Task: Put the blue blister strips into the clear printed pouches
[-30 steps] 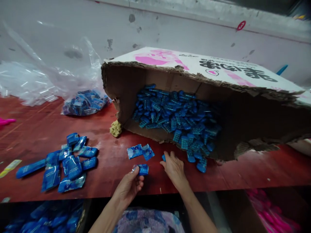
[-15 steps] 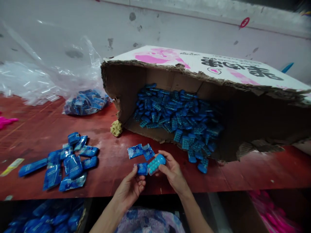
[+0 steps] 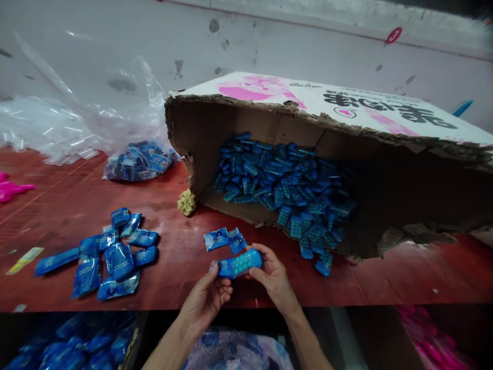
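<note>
My left hand (image 3: 205,300) pinches a small blue plastic wrapper (image 3: 225,268) by its near end. My right hand (image 3: 274,277) grips a clear tube of blue beads (image 3: 247,261), whose left end meets the wrapper's mouth. Both hands hover over the red table's (image 3: 404,277) front edge. Two empty blue wrappers (image 3: 225,239) lie just beyond the hands. Behind them a torn cardboard box (image 3: 385,174) lies on its side, with several more blue bead tubes (image 3: 285,192) spilling out of its open face.
A pile of filled blue packets (image 3: 108,254) lies at the left. A clear bag of blue packets (image 3: 140,162) and loose plastic sheeting (image 3: 54,128) sit at the back left. Bins of blue packets (image 3: 69,344) and pink items (image 3: 435,339) stand below the table edge.
My right hand picked a bead tube off the table by the box, brought it toward my left hand and set its end against the wrapper held there.
</note>
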`<state>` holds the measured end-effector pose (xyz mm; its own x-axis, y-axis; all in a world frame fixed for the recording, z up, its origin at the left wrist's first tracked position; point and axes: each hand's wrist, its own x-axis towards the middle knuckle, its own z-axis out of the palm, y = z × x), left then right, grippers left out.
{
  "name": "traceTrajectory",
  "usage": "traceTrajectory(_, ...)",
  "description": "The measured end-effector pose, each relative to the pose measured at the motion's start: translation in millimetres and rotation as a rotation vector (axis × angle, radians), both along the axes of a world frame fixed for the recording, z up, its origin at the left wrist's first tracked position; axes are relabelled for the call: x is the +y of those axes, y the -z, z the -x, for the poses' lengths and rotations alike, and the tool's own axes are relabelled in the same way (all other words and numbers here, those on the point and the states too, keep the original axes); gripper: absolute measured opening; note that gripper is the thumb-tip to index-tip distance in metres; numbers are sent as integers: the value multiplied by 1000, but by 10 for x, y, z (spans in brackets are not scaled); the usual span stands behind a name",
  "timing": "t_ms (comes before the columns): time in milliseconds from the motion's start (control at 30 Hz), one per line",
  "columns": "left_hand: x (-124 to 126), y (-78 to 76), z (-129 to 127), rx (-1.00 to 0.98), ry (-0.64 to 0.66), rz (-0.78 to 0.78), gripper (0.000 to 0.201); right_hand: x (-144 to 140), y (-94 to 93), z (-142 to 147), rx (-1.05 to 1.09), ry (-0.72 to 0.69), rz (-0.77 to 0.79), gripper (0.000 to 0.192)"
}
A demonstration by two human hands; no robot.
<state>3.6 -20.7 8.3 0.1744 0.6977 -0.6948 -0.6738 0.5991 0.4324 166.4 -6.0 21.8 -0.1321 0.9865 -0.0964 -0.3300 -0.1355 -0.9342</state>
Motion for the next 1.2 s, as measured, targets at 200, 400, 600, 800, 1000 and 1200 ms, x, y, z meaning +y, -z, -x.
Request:
traceTrajectory(200, 12, -7, -4, 72, -8, -98, 16, -102, 126, 94, -175, 146, -60, 39)
traceTrajectory(400, 32, 9, 33, 65, 74, -92, 18, -196, 319, 272, -9, 205, 5, 40)
traceTrajectory(600, 24, -5, 35, 43, -7, -31, 14, -277, 386, 343, -259, 246, -95, 38)
traceTrajectory(800, 18, -21, 77, 19, -21, 2, 7, -324, 275, 282, -347, 37, -216, 32)
traceTrajectory(1000, 23, -66, 194, -150, 179, -144, 21, -270, 213, 235, -173, -55, -110, 57)
traceTrajectory(1200, 20, -43, 217, -265, 323, -270, 28, -209, 173, 177, -22, -280, -63, 71)
